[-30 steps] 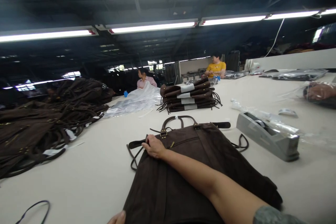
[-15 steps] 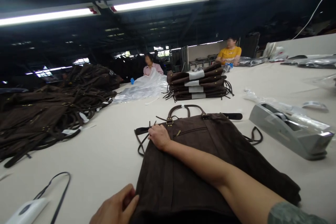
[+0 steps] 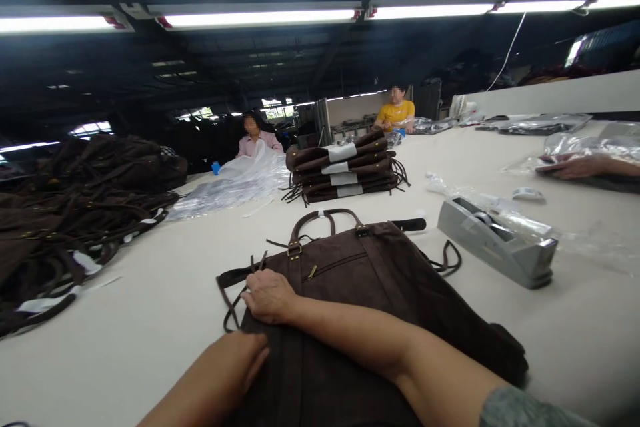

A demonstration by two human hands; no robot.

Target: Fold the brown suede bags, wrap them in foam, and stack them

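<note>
A dark brown bag point(image 3: 345, 320) lies flat on the table before me, its two looped handles point(image 3: 327, 219) pointing away. My right hand point(image 3: 270, 295) reaches across it, fingers curled round the upper left edge beside a dark strap point(image 3: 234, 276). Just below, my left hand point(image 3: 237, 363) is at the bag's left edge; it is smeared by motion and its fingertips are partly hidden. A short zip with a brass pull point(image 3: 313, 271) crosses the bag's upper part. Thin cords hang out at both sides.
Folded brown bags with pale bands form a stack point(image 3: 345, 168) behind. A brown heap of bags point(image 3: 75, 207) lies left. To the right are a grey tape dispenser point(image 3: 500, 240) and another person's hand point(image 3: 580, 165) on plastic-wrapped goods. Two people sit beyond clear plastic sheets point(image 3: 235, 177).
My left hand has moved up along the bag's left edge, nearer the right hand. The right hand keeps its place on the bag. The view has turned right, bringing another person's hand in.
</note>
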